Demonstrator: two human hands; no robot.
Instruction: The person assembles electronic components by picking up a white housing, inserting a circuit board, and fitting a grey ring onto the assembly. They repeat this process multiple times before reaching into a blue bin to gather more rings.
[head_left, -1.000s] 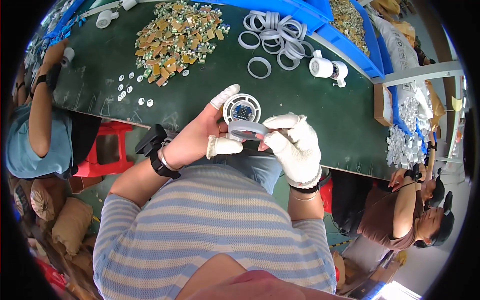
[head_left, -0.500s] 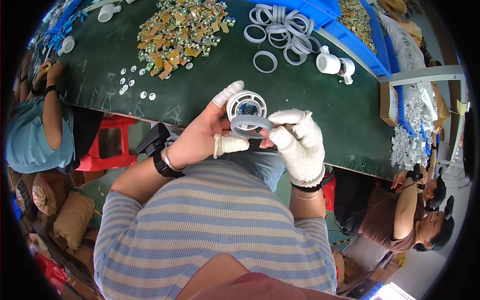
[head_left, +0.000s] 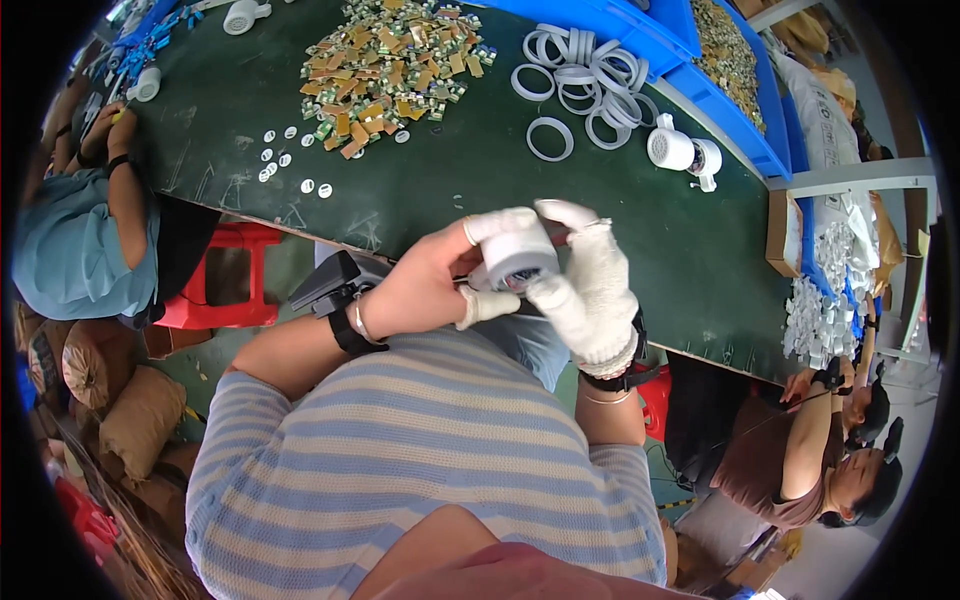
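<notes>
A white round plastic housing (head_left: 513,245) is held up over the near edge of the table, tilted so its open face points toward me. My left hand (head_left: 435,280), with white covers on its thumb and a finger, is closed around the housing from the left. A grey ring (head_left: 519,268) lies against the open face; whether it is fully seated I cannot make out. My right hand (head_left: 600,290), in a white knitted glove, has thumb and fingers bent about the ring from the right, slightly blurred. The dark inside of the housing is mostly hidden.
On the green table (head_left: 400,190) lie a heap of small circuit boards (head_left: 395,70), several white discs (head_left: 285,160), more grey rings (head_left: 590,75) and white fan-like units (head_left: 685,155). Blue bins (head_left: 715,110) line the right. People sit on both sides; a red stool (head_left: 225,280) stands left.
The housing has tipped, turning its open face down toward me. The grey ring, held in front of it before, is against that face. The right hand has closed in around them.
</notes>
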